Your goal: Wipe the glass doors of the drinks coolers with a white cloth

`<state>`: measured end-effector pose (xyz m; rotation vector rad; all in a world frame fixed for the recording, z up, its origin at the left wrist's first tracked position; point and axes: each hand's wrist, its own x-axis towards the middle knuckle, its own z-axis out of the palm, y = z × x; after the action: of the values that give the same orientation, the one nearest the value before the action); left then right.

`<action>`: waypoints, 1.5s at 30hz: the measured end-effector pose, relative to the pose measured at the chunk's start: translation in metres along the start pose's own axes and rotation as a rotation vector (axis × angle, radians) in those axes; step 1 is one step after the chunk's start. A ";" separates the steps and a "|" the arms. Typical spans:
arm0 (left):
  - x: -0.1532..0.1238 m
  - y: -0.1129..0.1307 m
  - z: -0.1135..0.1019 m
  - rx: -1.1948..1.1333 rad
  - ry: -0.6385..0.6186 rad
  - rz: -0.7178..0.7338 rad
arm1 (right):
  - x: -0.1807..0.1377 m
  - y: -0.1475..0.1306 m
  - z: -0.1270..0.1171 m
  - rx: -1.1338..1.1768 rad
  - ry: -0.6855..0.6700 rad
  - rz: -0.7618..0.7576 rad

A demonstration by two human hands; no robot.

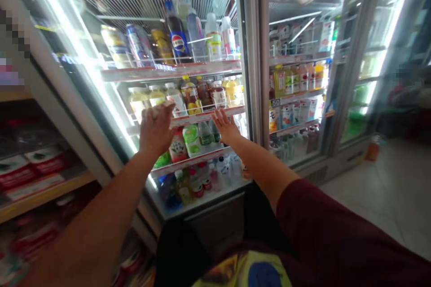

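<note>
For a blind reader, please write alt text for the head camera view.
Both hands, left hand and right hand, are spread flat, open, against the lit drinks fridge, at the shelf of juice bottles. A cola bottle stands on the shelf above.

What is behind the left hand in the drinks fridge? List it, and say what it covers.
The left hand, open, covers part of the shelf rail. Just right of it stand a red-labelled bottle and a green-labelled bottle. Whatever sits directly behind the palm is hidden.
</note>
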<state>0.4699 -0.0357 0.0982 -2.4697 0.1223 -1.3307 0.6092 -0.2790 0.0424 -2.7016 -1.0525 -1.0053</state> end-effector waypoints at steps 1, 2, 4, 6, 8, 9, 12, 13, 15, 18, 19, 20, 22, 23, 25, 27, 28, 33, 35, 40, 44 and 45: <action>-0.012 0.005 0.009 -0.003 -0.047 0.067 | 0.000 0.000 0.000 0.001 0.002 0.003; -0.023 0.008 0.017 -0.006 -0.091 0.131 | 0.000 0.000 0.001 0.001 0.008 0.000; -0.036 0.007 0.028 -0.011 -0.152 0.241 | 0.001 0.001 0.002 0.000 0.011 -0.008; -0.031 -0.002 0.025 -0.020 -0.147 0.274 | 0.002 0.003 0.003 0.005 0.010 -0.018; -0.014 -0.011 0.013 -0.036 -0.074 0.182 | 0.002 0.004 0.003 0.011 0.014 -0.019; -0.005 -0.013 0.006 -0.048 -0.026 0.096 | 0.002 0.004 0.002 0.012 0.011 -0.013; -0.001 -0.006 0.000 -0.070 0.051 -0.070 | 0.001 0.004 0.000 0.012 0.007 -0.010; -0.009 0.001 0.005 -0.069 0.045 -0.061 | 0.001 0.003 -0.001 0.011 0.004 -0.009; -0.034 0.014 0.023 -0.057 -0.001 0.029 | 0.001 0.002 -0.001 0.008 0.005 -0.006; -0.064 0.020 0.049 -0.069 -0.110 0.227 | 0.002 0.003 0.000 0.008 -0.006 -0.006; -0.065 0.017 0.051 -0.073 -0.121 0.252 | 0.002 0.003 0.001 0.012 -0.011 -0.010; -0.061 0.014 0.049 -0.075 -0.110 0.248 | 0.002 0.003 0.001 0.018 -0.010 -0.017; -0.042 0.007 0.034 -0.074 -0.041 0.165 | 0.002 0.004 0.001 0.026 -0.009 -0.017; -0.031 0.005 0.024 -0.071 0.000 0.099 | 0.002 0.004 0.001 0.027 -0.006 -0.012; -0.015 0.006 0.009 -0.073 0.056 -0.030 | 0.002 0.004 0.000 0.024 0.003 -0.006; -0.017 0.015 0.008 -0.087 0.054 -0.079 | 0.002 0.004 0.001 0.020 0.001 -0.002; -0.025 0.020 0.013 -0.098 0.032 -0.055 | 0.002 0.004 0.001 0.017 0.004 -0.004; -0.064 0.026 0.048 -0.132 -0.055 0.155 | 0.003 0.004 0.004 -0.009 0.012 -0.017; -0.047 0.020 0.042 -0.128 -0.030 0.158 | 0.004 0.005 0.005 -0.017 0.010 -0.021; 0.028 0.016 -0.003 -0.148 0.106 -0.034 | 0.002 0.006 0.005 -0.020 0.023 -0.007; 0.018 0.038 0.009 -0.177 0.112 -0.063 | 0.000 0.005 0.003 0.012 0.004 -0.002; 0.006 0.043 0.020 -0.184 0.084 -0.029 | 0.000 0.005 0.003 0.022 -0.013 -0.002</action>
<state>0.4932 -0.0725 0.0785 -2.5744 0.2406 -1.4972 0.6133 -0.2819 0.0409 -2.6942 -1.0622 -0.9723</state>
